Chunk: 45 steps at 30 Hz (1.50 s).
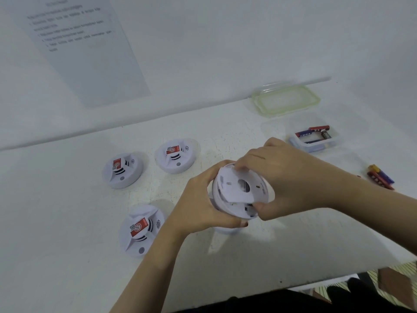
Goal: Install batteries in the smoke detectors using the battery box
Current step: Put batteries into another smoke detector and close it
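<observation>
While the left grip (198,205) curls round the smoke detector (225,210), just above the desk (67,245), the right grip (288,177) pinches its back plate (234,188); twist flat, keeping rims parallel to avoid jamming.

We read this as a set-up workstation rather than a home: a plain white bench (67,222) sits against a plain white wall (248,41), and a printed step list (85,53) is stuck on the wall above it. Identical smoke detectors (123,170) sit in a batch on the bench, with a clear battery box (334,143), its lid (286,100) and loose batteries (381,177) off to the right.
</observation>
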Tool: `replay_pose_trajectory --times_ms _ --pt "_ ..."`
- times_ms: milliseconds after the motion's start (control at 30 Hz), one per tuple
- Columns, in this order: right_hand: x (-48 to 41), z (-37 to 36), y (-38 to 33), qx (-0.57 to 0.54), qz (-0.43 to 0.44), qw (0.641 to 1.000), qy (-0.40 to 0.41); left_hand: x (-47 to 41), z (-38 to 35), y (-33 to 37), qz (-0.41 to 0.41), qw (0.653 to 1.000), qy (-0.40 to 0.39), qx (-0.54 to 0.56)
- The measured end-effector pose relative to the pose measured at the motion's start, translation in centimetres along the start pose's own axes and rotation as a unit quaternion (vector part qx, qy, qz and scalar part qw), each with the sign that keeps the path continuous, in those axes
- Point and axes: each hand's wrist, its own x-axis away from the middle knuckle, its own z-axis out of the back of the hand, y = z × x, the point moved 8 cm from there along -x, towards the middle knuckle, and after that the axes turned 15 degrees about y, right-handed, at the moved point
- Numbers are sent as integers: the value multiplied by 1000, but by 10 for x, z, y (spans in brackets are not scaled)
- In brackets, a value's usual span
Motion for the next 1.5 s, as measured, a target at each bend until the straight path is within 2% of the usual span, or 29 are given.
replay_pose_trajectory --times_ms 133,267,333,500,600,667,733,767,833,867,900,967,1100,1500 --pt "0 15 19 -86 -61 991 79 0 6 -6 8 1000 25 3" --pt "8 9 59 -11 -163 980 111 0 16 -14 10 998 55 11" --pt "18 -6 74 41 -201 975 84 0 20 -18 15 998 66 11" --pt "37 -53 78 110 -203 970 -79 -3 20 -19 16 997 69 12" --pt "42 -62 78 141 -205 962 -113 -6 16 -18 12 997 68 15" --pt "41 -61 76 149 -200 963 -103 -8 12 -15 6 997 72 13" --pt "39 -49 73 52 -235 970 -25 -11 7 -12 -2 997 79 13" --pt "39 -41 72 -54 -275 959 25 -12 5 -10 -6 996 83 15" --pt "41 -31 65 -288 -343 890 87 -14 0 -6 -14 996 85 22" --pt "42 -25 61 -352 -352 860 109 -16 -3 -3 -19 996 86 26" --pt "43 -20 60 -377 -350 849 122 -18 -5 -1 -22 995 88 31" --pt "45 -11 56 -375 -328 856 140 -21 -11 4 -28 995 91 37" --pt "52 -1 64 -302 -308 886 172 -29 -28 14 -49 995 78 36" --pt "80 17 97 -245 -326 898 167 -40 -85 35 -83 995 50 -3"
